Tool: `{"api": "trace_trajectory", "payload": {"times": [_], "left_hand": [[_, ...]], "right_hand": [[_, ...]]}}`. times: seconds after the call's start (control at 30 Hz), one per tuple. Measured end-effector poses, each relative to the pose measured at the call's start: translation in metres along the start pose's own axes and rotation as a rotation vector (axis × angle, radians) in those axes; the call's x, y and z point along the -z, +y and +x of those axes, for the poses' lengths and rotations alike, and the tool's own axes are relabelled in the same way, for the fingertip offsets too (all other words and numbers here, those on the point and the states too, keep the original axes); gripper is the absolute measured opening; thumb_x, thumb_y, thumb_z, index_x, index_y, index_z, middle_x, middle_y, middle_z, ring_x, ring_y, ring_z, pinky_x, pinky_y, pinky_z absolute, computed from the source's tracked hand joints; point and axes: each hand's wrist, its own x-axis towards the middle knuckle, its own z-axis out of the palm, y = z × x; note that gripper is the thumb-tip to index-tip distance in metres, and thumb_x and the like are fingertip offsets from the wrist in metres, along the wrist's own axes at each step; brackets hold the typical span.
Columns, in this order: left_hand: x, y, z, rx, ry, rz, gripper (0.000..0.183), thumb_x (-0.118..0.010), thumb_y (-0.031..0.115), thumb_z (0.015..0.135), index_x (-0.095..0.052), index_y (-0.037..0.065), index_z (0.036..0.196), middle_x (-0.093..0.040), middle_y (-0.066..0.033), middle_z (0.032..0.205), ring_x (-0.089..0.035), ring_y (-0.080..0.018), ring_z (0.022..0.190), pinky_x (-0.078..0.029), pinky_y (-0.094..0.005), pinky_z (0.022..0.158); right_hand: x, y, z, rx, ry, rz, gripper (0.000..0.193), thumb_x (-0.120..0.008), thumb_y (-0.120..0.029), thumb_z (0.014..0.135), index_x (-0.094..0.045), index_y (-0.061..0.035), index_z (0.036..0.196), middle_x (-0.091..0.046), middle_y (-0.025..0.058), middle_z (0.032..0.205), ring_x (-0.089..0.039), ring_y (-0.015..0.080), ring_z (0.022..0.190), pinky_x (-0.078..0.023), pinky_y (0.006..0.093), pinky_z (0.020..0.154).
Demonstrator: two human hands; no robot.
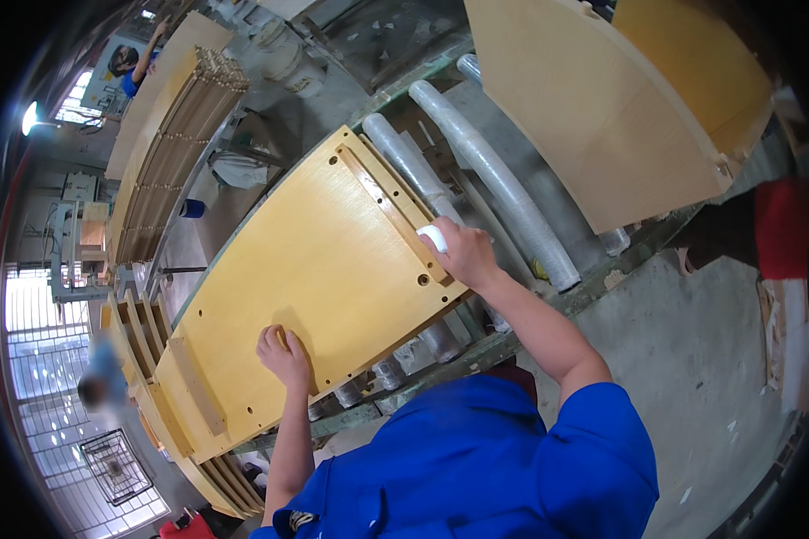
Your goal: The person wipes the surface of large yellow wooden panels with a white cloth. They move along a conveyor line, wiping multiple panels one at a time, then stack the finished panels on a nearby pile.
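Note:
A long yellow wooden panel (306,242) lies on a roller stand in front of me, with dark holes near its edges. Along its far right end runs a raised narrow strip (386,202) with small holes. My right hand (466,255) is closed on a small white object (434,238) at the near end of that strip; its exact kind is not clear. Near the panel's front edge, my left hand (284,357) is at the surface with its fingers loosely bent and nothing visible in them. A short wooden batten (195,386) lies across the panel's left end.
Plastic-wrapped rollers (503,184) run beneath and beyond the panel. Large plywood sheets (584,108) stand at the upper right. A stack of curved boards (175,148) rises at the upper left, with a person (139,63) beyond it. Slatted wooden parts (139,328) sit left.

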Motion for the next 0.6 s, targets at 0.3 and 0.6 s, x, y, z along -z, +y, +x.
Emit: {"api": "trace_trajectory", "payload": {"times": [0.3,0.6], "left_hand": [[0.0,0.001,0.001,-0.019,-0.044,0.015,0.022,-0.054,0.014,0.084,-0.053,0.002,0.102,-0.052,-0.015,0.109,-0.044,-0.0333,0.104,-0.034,-0.0434,0.089],[-0.001,0.0,0.001,-0.002,-0.047,0.048,0.021,-0.053,0.015,0.084,-0.053,0.004,0.102,-0.052,-0.0145,0.109,-0.045,-0.033,0.103,-0.035,-0.043,0.088]], "right_hand": [[0.031,0.0,-0.047,-0.093,-0.007,0.173,0.026,-0.058,-0.032,0.086,-0.054,-0.007,0.089,-0.062,0.0139,0.067,-0.062,0.0329,0.061,-0.049,0.0402,0.053],[-0.008,0.012,0.054,-0.304,0.074,0.622,0.029,-0.057,-0.028,0.087,-0.055,-0.0038,0.105,-0.064,0.0165,0.09,-0.064,0.0266,0.083,-0.048,0.0347,0.071]]}}
